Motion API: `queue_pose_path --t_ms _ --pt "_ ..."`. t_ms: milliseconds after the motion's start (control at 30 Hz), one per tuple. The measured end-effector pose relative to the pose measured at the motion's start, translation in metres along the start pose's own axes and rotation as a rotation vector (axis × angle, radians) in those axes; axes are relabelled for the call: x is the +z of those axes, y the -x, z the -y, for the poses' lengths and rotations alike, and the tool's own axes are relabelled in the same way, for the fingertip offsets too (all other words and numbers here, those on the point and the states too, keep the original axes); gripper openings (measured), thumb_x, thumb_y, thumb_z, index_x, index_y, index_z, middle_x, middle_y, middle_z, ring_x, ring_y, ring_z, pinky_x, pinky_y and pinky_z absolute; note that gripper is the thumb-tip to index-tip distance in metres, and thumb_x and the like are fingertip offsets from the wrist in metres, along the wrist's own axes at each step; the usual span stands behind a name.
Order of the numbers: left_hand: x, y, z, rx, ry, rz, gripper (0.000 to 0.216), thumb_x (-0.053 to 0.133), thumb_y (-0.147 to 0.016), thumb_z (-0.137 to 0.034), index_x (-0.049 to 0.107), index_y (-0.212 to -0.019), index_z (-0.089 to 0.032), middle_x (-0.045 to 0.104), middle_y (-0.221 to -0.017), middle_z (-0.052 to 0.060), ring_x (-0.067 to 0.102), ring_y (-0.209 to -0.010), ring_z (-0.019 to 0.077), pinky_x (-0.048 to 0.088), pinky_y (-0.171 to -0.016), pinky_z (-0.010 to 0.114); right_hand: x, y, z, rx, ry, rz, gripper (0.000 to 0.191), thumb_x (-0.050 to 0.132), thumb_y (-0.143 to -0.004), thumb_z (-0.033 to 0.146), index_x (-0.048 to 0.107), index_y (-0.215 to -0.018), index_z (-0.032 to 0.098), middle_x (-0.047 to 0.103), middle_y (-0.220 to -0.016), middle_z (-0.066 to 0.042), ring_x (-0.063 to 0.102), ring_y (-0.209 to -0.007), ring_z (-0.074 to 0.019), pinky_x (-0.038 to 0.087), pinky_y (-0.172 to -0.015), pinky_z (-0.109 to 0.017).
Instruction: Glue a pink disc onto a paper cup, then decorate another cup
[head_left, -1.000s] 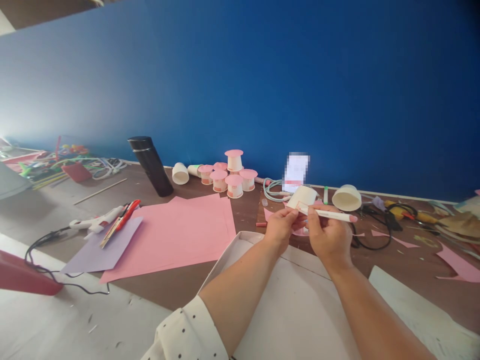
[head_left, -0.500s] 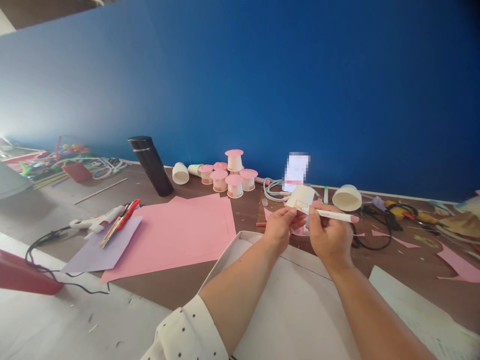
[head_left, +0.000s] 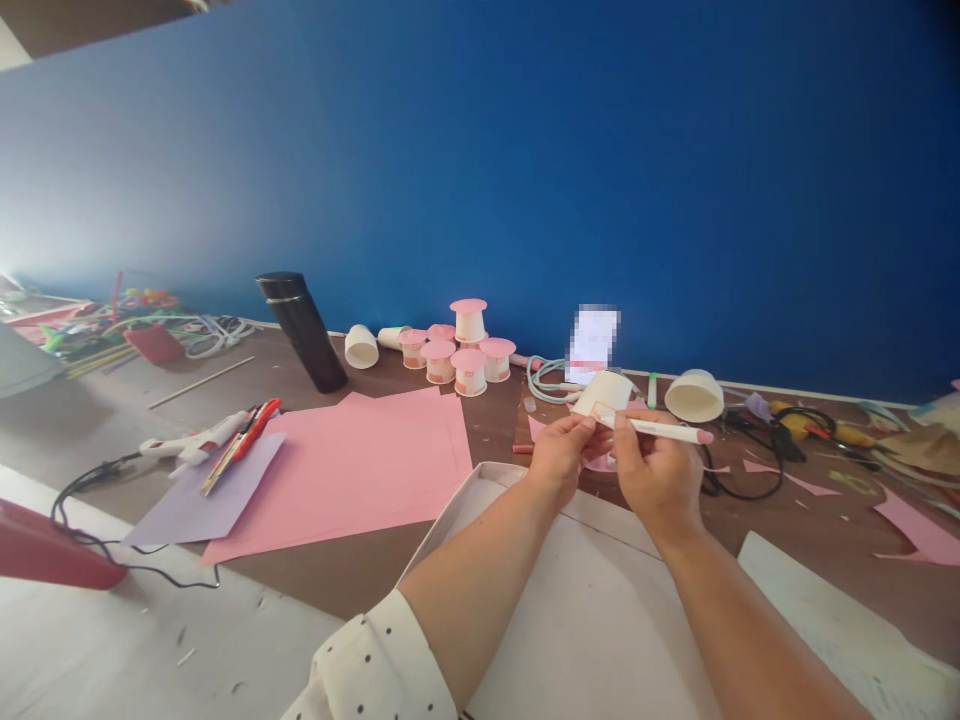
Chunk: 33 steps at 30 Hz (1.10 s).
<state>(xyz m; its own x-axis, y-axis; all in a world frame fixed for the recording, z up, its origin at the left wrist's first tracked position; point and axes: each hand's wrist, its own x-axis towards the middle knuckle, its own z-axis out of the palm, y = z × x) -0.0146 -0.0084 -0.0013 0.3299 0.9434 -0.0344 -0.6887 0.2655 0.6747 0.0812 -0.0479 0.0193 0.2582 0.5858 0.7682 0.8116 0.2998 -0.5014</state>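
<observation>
A white paper cup [head_left: 604,390] with a small outline drawn on its side is held in my left hand [head_left: 561,450], fingers closed at its lower edge. My right hand [head_left: 660,475] pinches a white marker pen [head_left: 671,430] with a pinkish end pointing right. Its tip meets the cup's side near the drawn outline. Both hands are close together over the edge of a whitish board or tray [head_left: 592,600]. Behind them, several small white cups with pink paper discs [head_left: 469,368] on top are grouped, one cup standing on the others.
Pink paper sheets [head_left: 367,465], a purple sheet [head_left: 184,505], a red box cutter [head_left: 244,440] and a glue gun [head_left: 191,440] lie to the left. A black flask [head_left: 304,330] stands behind. An empty cup [head_left: 694,396], cables and pink scraps [head_left: 919,525] lie on the right.
The marker pen and my right hand have shifted very slightly left and down along the cup. The cup has barely moved.
</observation>
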Motion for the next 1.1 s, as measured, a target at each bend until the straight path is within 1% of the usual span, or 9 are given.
queue_pose_path --t_ms 133,267,500,600,700,867,1100 --pt "0.0000 0.0012 -0.0006 -0.003 -0.006 0.009 0.033 0.079 -0.060 -0.036 0.063 -0.074 -0.011 0.064 -0.075 0.007 0.061 -0.075 0.0156 0.046 -0.081 0.032 0.0005 0.0001 -0.0004 -0.003 0.001 -0.007 0.016 0.054 -0.084 0.033 0.062 -0.086 0.018 0.068 -0.086 -0.008 0.063 -0.079 -0.0193 0.049 -0.071 -0.029" --pt "0.0003 0.0012 -0.0006 -0.004 -0.009 -0.002 0.030 0.077 -0.063 -0.035 0.063 -0.074 -0.011 0.065 -0.076 0.007 0.062 -0.076 0.0162 0.046 -0.084 0.034 0.0013 0.0005 -0.0015 0.007 0.007 -0.005 0.016 0.054 -0.083 0.033 0.061 -0.085 0.018 0.068 -0.084 -0.008 0.064 -0.078 -0.0203 0.049 -0.071 -0.030" --pt "0.0014 0.0022 -0.0043 -0.020 0.050 -0.057 0.018 0.071 -0.072 -0.025 0.062 -0.075 -0.010 0.065 -0.076 0.008 0.063 -0.076 0.0153 0.047 -0.086 0.034 -0.0001 0.0003 -0.0013 0.073 -0.048 -0.004 0.020 0.053 -0.085 0.034 0.061 -0.091 0.017 0.068 -0.084 -0.009 0.065 -0.078 -0.0219 0.051 -0.070 -0.033" --pt "0.0019 0.0038 -0.0070 -0.025 0.088 -0.070 0.015 0.069 -0.074 -0.023 0.061 -0.073 -0.011 0.065 -0.076 0.008 0.064 -0.076 0.0156 0.046 -0.088 0.035 -0.0012 -0.0006 -0.0002 0.068 -0.045 -0.008 0.023 0.052 -0.085 0.037 0.061 -0.091 0.017 0.068 -0.087 -0.010 0.065 -0.080 -0.0224 0.051 -0.070 -0.034" --pt "0.0022 0.0044 -0.0080 -0.028 0.100 -0.071 0.012 0.067 -0.076 -0.021 0.061 -0.073 -0.011 0.065 -0.077 0.008 0.064 -0.077 0.0157 0.046 -0.088 0.035 -0.0012 -0.0009 -0.0009 0.059 -0.042 -0.008 0.024 0.052 -0.085 0.038 0.061 -0.090 0.017 0.068 -0.085 -0.010 0.065 -0.077 -0.0214 0.051 -0.069 -0.033" --pt "0.0021 0.0041 -0.0070 -0.033 0.099 -0.075 0.013 0.068 -0.075 -0.021 0.061 -0.074 -0.011 0.065 -0.077 0.008 0.064 -0.076 0.0158 0.046 -0.089 0.035 -0.0005 0.0003 -0.0038 0.057 -0.039 0.013 0.024 0.052 -0.085 0.038 0.061 -0.090 0.017 0.067 -0.083 -0.010 0.064 -0.075 -0.0214 0.049 -0.066 -0.033" --pt "0.0031 0.0046 -0.0078 -0.036 0.078 -0.079 0.013 0.068 -0.076 -0.022 0.061 -0.074 -0.011 0.065 -0.077 0.008 0.065 -0.076 0.0158 0.046 -0.089 0.035 -0.0007 0.0005 -0.0038 0.056 -0.027 0.015 0.021 0.052 -0.085 0.037 0.060 -0.089 0.018 0.067 -0.082 -0.008 0.063 -0.075 -0.0209 0.048 -0.069 -0.032"
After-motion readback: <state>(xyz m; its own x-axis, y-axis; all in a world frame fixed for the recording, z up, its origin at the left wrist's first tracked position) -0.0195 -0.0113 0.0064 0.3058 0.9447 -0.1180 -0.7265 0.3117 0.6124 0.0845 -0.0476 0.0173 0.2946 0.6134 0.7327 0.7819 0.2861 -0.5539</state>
